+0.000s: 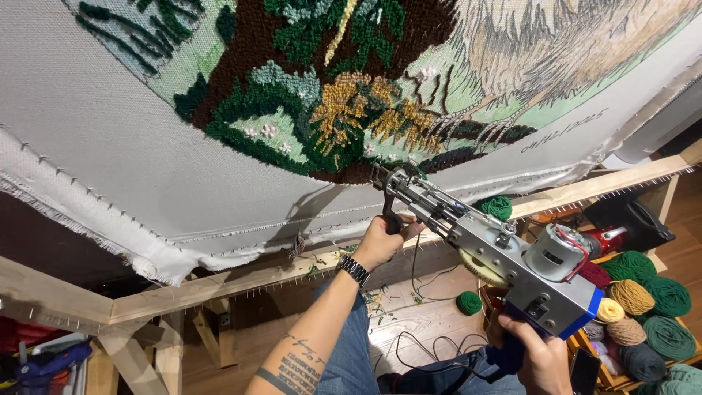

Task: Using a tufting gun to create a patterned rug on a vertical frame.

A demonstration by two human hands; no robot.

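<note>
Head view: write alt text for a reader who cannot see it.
A person presses a tufting gun against stretched white cloth bearing a partly tufted leafy design, the left hand on its front handle and the right hand on the blue rear grip. Yarn balls sit in a crate beside the wooden frame.

a wooden frame [241,276] carries the stretched white cloth [146,153], pinned along its spiked edge. below, the wooden floor [431,322] holds a green yarn ball [469,302], black cables [424,347] and yarn scraps.
</note>
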